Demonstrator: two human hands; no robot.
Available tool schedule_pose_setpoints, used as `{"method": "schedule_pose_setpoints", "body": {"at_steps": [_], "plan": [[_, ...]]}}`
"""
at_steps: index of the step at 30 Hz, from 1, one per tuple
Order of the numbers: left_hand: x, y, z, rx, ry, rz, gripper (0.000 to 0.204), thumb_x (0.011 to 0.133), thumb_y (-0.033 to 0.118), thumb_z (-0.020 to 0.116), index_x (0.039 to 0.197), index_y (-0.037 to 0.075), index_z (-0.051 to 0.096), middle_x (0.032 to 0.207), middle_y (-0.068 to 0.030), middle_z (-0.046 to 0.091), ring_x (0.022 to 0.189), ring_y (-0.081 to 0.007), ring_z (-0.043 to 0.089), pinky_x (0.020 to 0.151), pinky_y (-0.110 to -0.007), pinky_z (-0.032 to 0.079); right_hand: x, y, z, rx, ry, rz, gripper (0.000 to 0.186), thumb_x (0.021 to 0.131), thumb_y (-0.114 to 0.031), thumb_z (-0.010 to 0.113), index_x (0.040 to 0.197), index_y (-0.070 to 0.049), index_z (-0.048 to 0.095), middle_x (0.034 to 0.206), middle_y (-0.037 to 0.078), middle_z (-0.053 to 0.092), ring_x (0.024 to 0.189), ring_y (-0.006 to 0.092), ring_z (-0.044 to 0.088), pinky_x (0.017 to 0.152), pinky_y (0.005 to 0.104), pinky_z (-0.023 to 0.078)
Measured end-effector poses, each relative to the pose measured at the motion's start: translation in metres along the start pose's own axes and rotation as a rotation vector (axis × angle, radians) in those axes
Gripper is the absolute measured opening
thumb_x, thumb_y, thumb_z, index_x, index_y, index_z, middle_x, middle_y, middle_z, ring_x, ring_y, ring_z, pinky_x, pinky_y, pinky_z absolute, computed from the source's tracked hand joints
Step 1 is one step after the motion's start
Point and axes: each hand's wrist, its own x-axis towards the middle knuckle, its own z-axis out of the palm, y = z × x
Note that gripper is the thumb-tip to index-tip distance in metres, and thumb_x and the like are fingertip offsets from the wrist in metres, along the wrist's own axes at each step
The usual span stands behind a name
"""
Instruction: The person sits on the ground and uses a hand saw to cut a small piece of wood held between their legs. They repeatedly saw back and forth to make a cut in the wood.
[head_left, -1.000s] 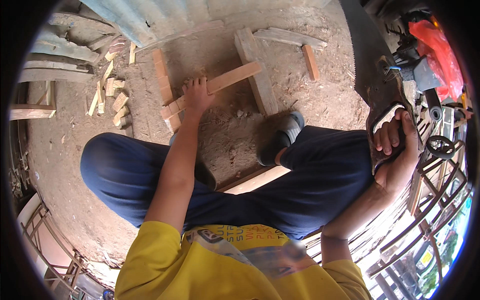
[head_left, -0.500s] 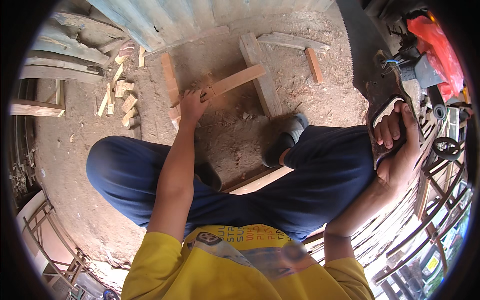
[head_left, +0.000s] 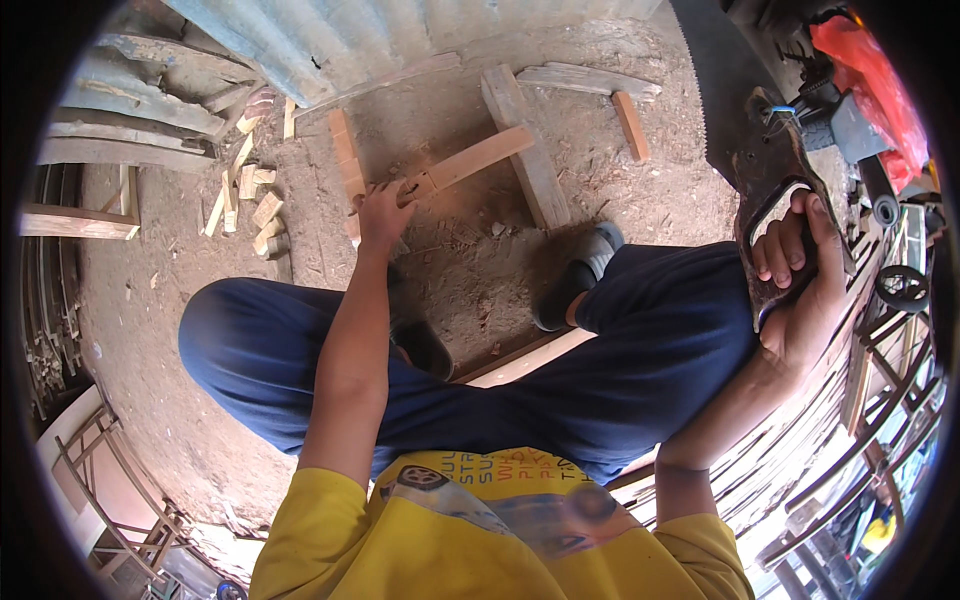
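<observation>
Pale reddish wood, a narrow batten (head_left: 470,163), lies on the sawdust-strewn dirt floor (head_left: 640,190) ahead of the seated person's knees. Its long axis runs on a slant, from the near left end up toward the far right, and the far end rests across a thicker grey timber block (head_left: 525,150) that lies roughly crosswise to it. The left hand (head_left: 383,208) is on the near, lower end of the batten: the fingers are curled down over the wood and pressing it, closed on it rather than spread. So the batten stretches away from those fingers toward the upper right, and the left hand is by far the nearer of the two.

The right hand (head_left: 800,275) is well apart, out past the right knee. Its fingers are wrapped shut through the dark handle of a handsaw (head_left: 745,130), whose toothed blade points away toward the far edge of the floor, clear of the batten.

Just beside the left hand lies another reddish strip (head_left: 345,160), roughly lengthwise away from the person. Further left a scatter of short pale offcuts (head_left: 250,190) sits near weathered planks (head_left: 130,120). A short reddish piece (head_left: 630,125) lies beyond the block, near a corrugated metal sheet (head_left: 350,40). A grey shoe (head_left: 580,275) is planted between the block and the blue-trousered leg.
</observation>
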Motion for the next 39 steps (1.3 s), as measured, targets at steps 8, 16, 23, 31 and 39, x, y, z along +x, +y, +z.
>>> {"method": "schedule_pose_setpoints", "body": {"at_steps": [8,16,23,31,39], "plan": [[0.004,-0.002,0.01,-0.01,-0.023,-0.026,0.051,0.072,0.03,0.074,0.12,0.017,0.062,0.121,-0.0096,0.061,0.118,-0.0289,0.05,0.099,-0.05,0.032,-0.002,-0.001,-0.003,0.002,-0.012,0.0,0.023,0.096,-0.021,0.052,0.099,0.002,0.054,0.058,-0.004,0.033,0.046,0.0049,0.03,0.049,0.022,0.027],[0.004,0.005,0.005,-0.055,-0.031,-0.052,0.049,0.072,0.028,0.073,0.119,0.016,0.062,0.12,-0.0096,0.06,0.118,-0.0294,0.049,0.099,-0.049,0.032,-0.002,-0.001,-0.005,0.016,-0.032,-0.009,0.021,0.091,-0.022,0.059,0.09,-0.001,0.057,0.058,-0.004,0.034,0.048,0.0057,0.031,0.047,0.0215,0.025],[0.002,0.002,0.008,-0.065,-0.008,-0.055,0.049,0.073,0.026,0.074,0.118,0.016,0.06,0.119,-0.0086,0.06,0.118,-0.0293,0.05,0.098,-0.05,0.032,-0.001,0.0,-0.007,-0.008,-0.003,-0.013,0.024,0.09,-0.019,0.059,0.098,0.004,0.059,0.059,-0.003,0.035,0.048,0.0063,0.032,0.047,0.0217,0.027],[0.002,0.011,0.004,-0.06,-0.023,-0.087,0.048,0.073,0.025,0.074,0.117,0.016,0.057,0.117,-0.008,0.061,0.117,-0.029,0.05,0.097,-0.052,0.032,-0.001,0.002,-0.01,0.022,-0.004,-0.001,0.022,0.088,-0.015,0.06,0.098,0.005,0.061,0.059,-0.004,0.036,0.049,0.006,0.033,0.048,0.0215,0.026],[0.0,0.002,0.004,-0.103,-0.01,-0.062,0.045,0.074,0.025,0.074,0.116,0.017,0.058,0.116,-0.0085,0.061,0.116,-0.0294,0.05,0.097,-0.052,0.032,-0.003,0.006,-0.006,-0.063,0.022,-0.036,0.023,0.085,-0.015,0.063,0.098,0.005,0.062,0.057,-0.004,0.036,0.048,0.0057,0.033,0.047,0.022,0.026]]}}
